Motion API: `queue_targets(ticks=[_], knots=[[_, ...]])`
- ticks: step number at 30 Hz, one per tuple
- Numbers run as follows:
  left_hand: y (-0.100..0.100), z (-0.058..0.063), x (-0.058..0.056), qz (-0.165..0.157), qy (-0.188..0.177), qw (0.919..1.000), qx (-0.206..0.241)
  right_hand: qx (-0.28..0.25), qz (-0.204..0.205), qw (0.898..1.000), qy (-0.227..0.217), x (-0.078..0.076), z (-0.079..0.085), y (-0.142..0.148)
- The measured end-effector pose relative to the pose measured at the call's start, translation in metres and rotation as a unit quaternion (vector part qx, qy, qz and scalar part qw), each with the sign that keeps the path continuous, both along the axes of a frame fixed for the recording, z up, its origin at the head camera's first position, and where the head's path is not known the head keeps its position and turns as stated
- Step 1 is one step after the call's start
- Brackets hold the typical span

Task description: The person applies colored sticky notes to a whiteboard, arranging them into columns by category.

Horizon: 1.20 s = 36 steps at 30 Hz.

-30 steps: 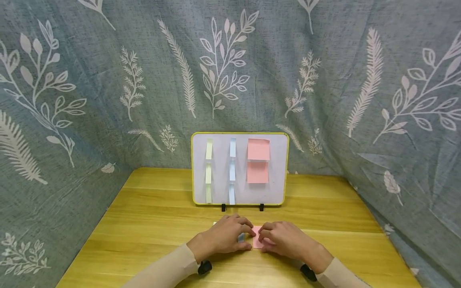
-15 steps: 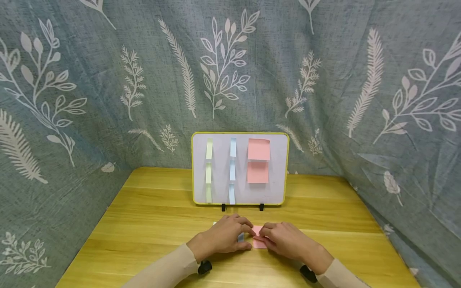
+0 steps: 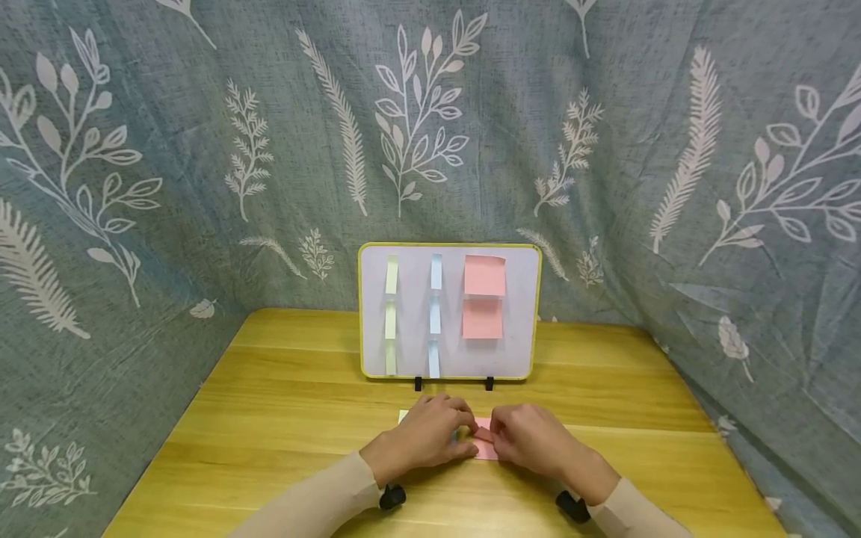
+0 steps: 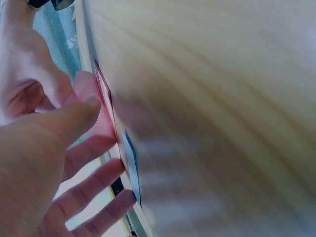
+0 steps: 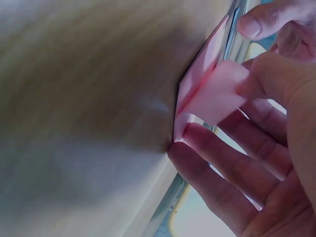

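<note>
A pink sticky pad lies on the wooden table between my two hands. My left hand rests flat over the pads, thumb against the pink pad and straight fingers by a blue pad. My right hand pinches the top pink sheet, which curls up from the pad; the other fingers lie beneath. A green pad corner peeks out behind the left hand.
A yellow-rimmed whiteboard stands upright behind the hands, bearing three green strips, three blue strips and two pink notes. Grey leaf-print cloth closes in the table on three sides.
The right hand has peeled the top pink sheet up from the pad. Both hands have shifted slightly away from me, and the left still presses down.
</note>
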<state>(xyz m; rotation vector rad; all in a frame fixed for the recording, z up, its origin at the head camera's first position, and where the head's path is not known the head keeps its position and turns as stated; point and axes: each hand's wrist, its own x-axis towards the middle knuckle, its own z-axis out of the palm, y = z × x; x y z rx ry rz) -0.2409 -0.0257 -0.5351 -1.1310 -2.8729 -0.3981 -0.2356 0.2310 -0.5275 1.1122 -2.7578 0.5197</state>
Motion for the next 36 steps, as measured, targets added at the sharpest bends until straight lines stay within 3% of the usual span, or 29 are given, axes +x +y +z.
queue_targets(ticks=[9,21,36], knots=[[0.013,-0.006,-0.003,0.041,0.030,0.9987,0.001,-0.036,-0.050,0.998,-0.033,-0.001,-0.001,-0.005],[0.015,-0.008,-0.001,0.046,0.014,0.9988,0.012,-0.038,-0.059,0.997,-0.016,0.001,-0.002,-0.008],[0.014,-0.004,-0.002,0.059,0.012,0.9981,0.013,-0.069,-0.104,0.990,-0.065,-0.005,-0.002,-0.008]])
